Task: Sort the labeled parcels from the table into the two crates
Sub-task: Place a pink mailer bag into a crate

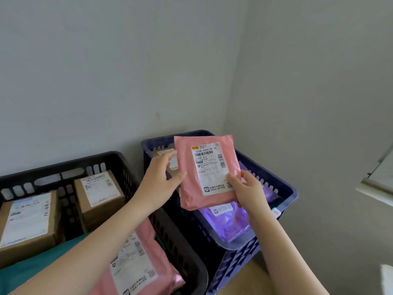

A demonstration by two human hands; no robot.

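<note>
Forearms reach forward from the lower edge, both raised over the crates. The left grip (pixel 161 184) closes on the left edge of the pink parcel (pixel 209 173), thumb on its front, fingers behind. The right grip (pixel 248 190) pinches the lower right corner, thumb pressed on the white label. The parcel stands upright in the air, label toward the camera, above the blue crate (pixel 291 194), where a purple parcel (pixel 229 224) lies. Beside it, the black crate (pixel 63 162) holds cardboard boxes (pixel 100 194) and a second pink parcel (pixel 136 258).
</note>
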